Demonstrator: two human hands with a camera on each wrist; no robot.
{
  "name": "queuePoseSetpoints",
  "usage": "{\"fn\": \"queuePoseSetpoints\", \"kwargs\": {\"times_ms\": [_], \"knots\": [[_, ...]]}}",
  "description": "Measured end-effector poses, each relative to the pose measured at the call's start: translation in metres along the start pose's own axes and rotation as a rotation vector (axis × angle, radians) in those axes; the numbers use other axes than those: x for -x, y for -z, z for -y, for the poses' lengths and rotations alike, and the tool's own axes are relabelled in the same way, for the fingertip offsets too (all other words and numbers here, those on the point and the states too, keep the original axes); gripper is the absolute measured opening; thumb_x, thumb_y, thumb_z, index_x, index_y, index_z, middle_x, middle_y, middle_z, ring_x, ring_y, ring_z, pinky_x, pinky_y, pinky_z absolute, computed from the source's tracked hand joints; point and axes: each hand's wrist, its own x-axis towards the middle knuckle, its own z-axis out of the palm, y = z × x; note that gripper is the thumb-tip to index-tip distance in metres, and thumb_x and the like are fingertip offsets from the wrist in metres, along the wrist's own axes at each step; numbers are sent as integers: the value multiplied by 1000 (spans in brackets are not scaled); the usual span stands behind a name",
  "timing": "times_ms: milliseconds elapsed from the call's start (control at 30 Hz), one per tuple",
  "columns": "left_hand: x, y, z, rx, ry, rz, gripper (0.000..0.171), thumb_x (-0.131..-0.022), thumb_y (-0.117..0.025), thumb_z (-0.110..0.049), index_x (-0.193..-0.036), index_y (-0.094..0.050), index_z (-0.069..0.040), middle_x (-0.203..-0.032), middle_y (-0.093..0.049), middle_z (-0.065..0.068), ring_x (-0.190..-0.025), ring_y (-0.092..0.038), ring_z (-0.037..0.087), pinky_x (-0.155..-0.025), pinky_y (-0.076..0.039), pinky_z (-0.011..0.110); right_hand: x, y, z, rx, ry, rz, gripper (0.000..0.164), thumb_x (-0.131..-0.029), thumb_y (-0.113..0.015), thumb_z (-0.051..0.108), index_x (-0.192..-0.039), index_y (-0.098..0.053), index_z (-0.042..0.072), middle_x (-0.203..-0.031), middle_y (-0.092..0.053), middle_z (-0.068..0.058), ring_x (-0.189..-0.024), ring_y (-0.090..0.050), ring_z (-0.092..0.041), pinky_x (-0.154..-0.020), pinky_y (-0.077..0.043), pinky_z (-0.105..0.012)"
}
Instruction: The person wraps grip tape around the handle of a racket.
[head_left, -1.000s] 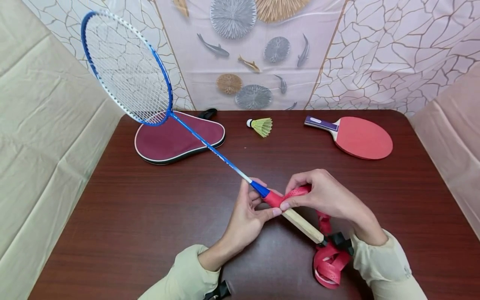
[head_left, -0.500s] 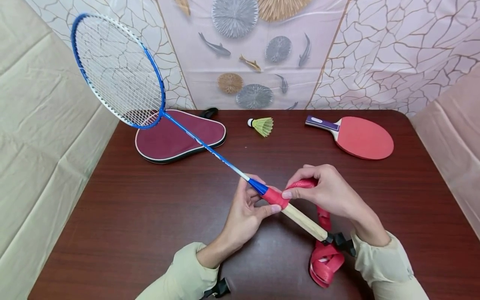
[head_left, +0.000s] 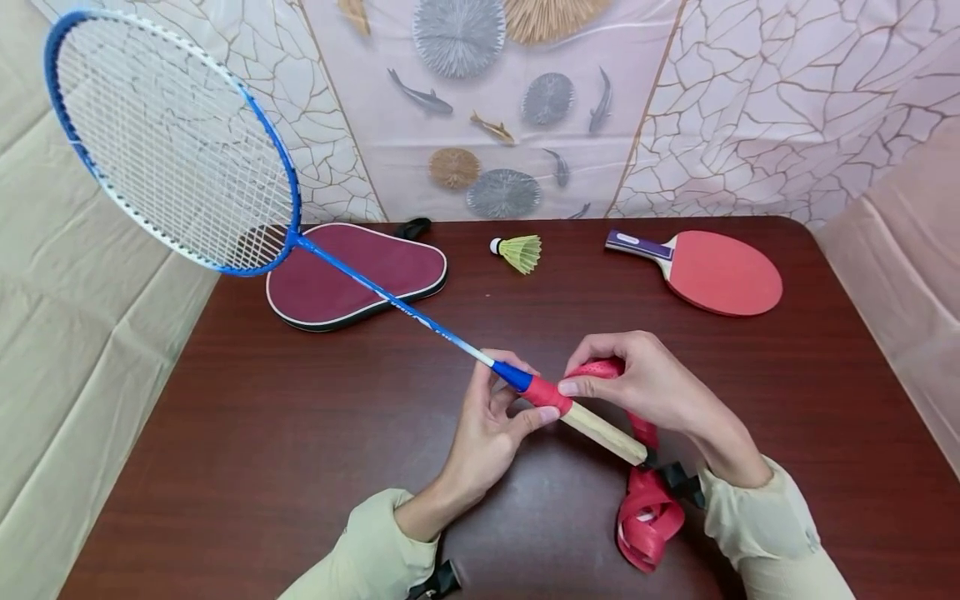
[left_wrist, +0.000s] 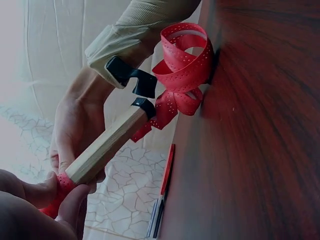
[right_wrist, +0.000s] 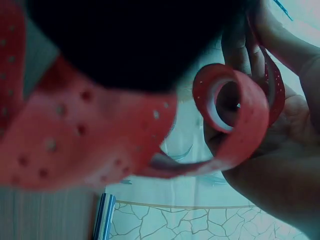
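Observation:
A blue and white badminton racket [head_left: 420, 318] slants across the head view, its strung head raised at upper left. My left hand [head_left: 483, 433] grips it at the top of the handle, thumb on the red wrapped band below the blue cone. Below that band the bare wooden handle [head_left: 603, 433] shows, ending in a black cap. My right hand [head_left: 652, 387] pinches red perforated grip tape [left_wrist: 185, 57] between thumb and fingers, right beside the band. From there the tape trails down to a loose coil by the butt end. Close up, it curls beside the right palm [right_wrist: 280, 165].
Behind the racket lies a maroon paddle case [head_left: 352, 283] on the brown table [head_left: 300, 433]. A yellow shuttlecock [head_left: 517, 252] sits at the back middle, and a red table tennis paddle [head_left: 723, 273] at the back right. Patterned cloth hangs behind.
The racket's head has swung left and nearer as the racket turns in my left hand. The tape lies further round the handle, and its loose coil has shifted slightly.

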Motion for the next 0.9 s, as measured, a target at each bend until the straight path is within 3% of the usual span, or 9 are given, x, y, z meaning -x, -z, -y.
{"fn": "queuePoseSetpoints", "kwargs": {"times_ms": [100, 300, 433, 667, 800, 900], "knots": [[1, 1, 0, -9, 20, -22, 54, -79, -74, 13, -121, -43, -3, -113, -51, 20, -97, -63, 34, -76, -58, 37, 0, 0, 0, 1, 9, 15, 16, -78, -83, 38, -85, -71, 30, -68, -63, 6, -61, -55, -15, -53, -45, -27], [1, 2, -3, -90, 45, -49, 57, -78, -79, 5, -127, -54, -11, -110, -66, 13, -90, -68, 30, -73, -59, 39, -1, -1, -2, 24, 105, 66, 12, -82, -80, 33, -92, -75, 27, -79, -68, 12, -68, -57, -12, -58, -46, -25], [1, 3, -4, -153, 36, -58, 65, -79, -79, 1, -135, -53, -20, -109, -70, 7, -80, -70, 32, -70, -58, 36, 0, 0, -4, 39, 150, 63, 13, -82, -80, 29, -94, -75, 27, -85, -68, 15, -73, -60, -10, -63, -48, -24], [2, 0, 3, -58, 39, -21, 60, -81, -74, 10, -129, -40, -6, -119, -67, 12, -110, -62, 28, -86, -54, 44, 2, 2, -2, 74, 116, 42, 18, -77, -85, 31, -91, -74, 30, -84, -68, 17, -75, -61, -9, -65, -48, -25], [3, -2, 5, 6, 107, 27, 62, -79, -71, 14, -126, -35, -5, -128, -61, 16, -112, -60, 31, -88, -54, 42, 1, 1, -2, 56, 56, 66, 21, -73, -86, 40, -86, -72, 31, -72, -65, 13, -68, -57, -11, -58, -45, -26], [3, -4, 2, 6, 152, 45, 63, -78, -74, 14, -123, -36, -7, -125, -61, 17, -108, -63, 31, -86, -55, 41, 1, 0, -3, 41, 24, 94, 25, -71, -87, 42, -83, -70, 30, -64, -59, 8, -61, -51, -13, -53, -42, -27]]}}
